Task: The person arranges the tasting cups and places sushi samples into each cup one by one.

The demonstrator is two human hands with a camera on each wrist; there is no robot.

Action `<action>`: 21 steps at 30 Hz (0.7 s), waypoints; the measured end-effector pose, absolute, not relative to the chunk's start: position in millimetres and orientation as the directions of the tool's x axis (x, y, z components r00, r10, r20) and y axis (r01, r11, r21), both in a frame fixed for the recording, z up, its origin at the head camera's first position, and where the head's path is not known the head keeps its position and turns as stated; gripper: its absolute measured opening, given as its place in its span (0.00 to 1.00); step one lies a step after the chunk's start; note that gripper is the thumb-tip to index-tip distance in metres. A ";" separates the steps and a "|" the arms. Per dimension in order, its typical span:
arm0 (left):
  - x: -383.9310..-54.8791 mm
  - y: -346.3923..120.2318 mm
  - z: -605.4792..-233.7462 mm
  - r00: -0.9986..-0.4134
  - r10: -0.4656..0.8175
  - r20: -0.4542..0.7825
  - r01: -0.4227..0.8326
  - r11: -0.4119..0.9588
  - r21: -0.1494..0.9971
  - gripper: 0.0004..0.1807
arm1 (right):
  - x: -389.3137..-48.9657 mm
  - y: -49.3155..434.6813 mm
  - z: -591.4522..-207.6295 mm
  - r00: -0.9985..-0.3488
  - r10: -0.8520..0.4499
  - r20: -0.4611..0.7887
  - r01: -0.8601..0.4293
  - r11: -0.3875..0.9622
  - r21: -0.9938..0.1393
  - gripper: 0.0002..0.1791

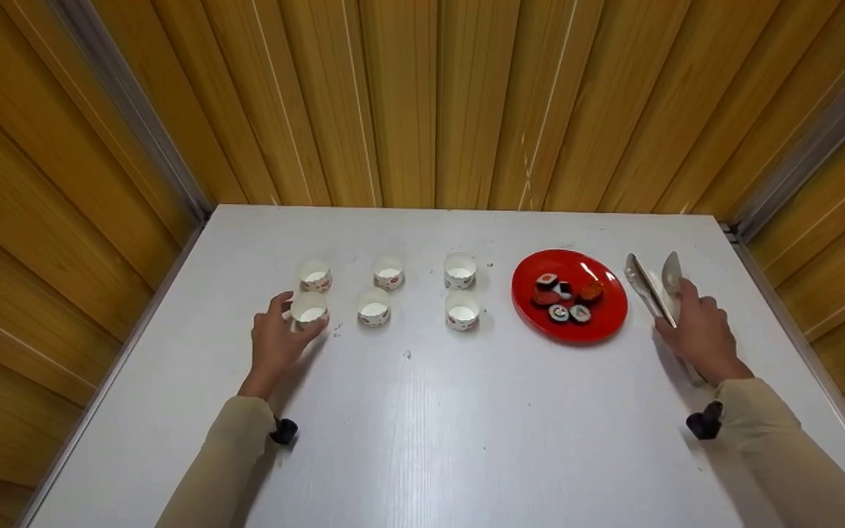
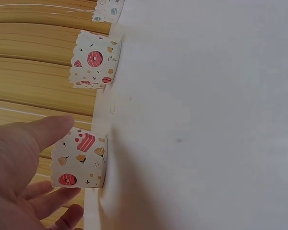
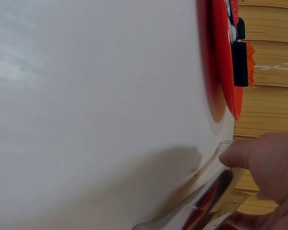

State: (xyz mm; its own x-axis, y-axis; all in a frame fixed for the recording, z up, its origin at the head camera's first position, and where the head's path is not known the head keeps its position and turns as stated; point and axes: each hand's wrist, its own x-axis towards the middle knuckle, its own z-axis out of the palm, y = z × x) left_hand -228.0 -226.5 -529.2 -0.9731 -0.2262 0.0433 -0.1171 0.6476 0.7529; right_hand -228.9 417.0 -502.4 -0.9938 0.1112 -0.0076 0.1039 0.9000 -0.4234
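Note:
My left hand (image 1: 276,341) is around the front-left paper baking cup (image 1: 309,311), thumb on one side and fingers on the other. That cup stands upright on the table and has printed cakes and doughnuts (image 2: 79,160) on its side. My right hand (image 1: 703,334) holds a pair of metal tongs (image 1: 653,290) low over the table at the right, thumb on one side and fingers on the other. The tongs' two ends are spread apart and point to the back. In the right wrist view, part of the tongs (image 3: 206,203) is hidden by the hand.
Several more paper cups (image 1: 374,308) stand in two rows on the white table (image 1: 430,440). Between them and the tongs sits a red plate (image 1: 529,301) with several sushi pieces (image 1: 559,313). Wood-patterned panels (image 1: 400,103) enclose the table's back and sides.

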 end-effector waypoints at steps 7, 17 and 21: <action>-225.8 -228.8 -532.5 -0.972 -0.211 0.104 -0.063 0.660 0.748 0.40 | -226.4 421.4 -507.1 -0.996 0.081 -0.047 0.093 0.897 -0.432 0.44; -225.2 -228.4 -534.1 -0.972 -0.191 0.135 -0.025 0.657 0.754 0.36 | -226.0 422.8 -507.9 -0.998 0.062 -0.033 0.070 0.902 -0.426 0.42; -226.3 -228.1 -534.2 -0.973 -0.196 0.120 -0.039 0.656 0.754 0.36 | -226.6 423.3 -508.1 -0.998 0.062 -0.032 0.070 0.902 -0.427 0.42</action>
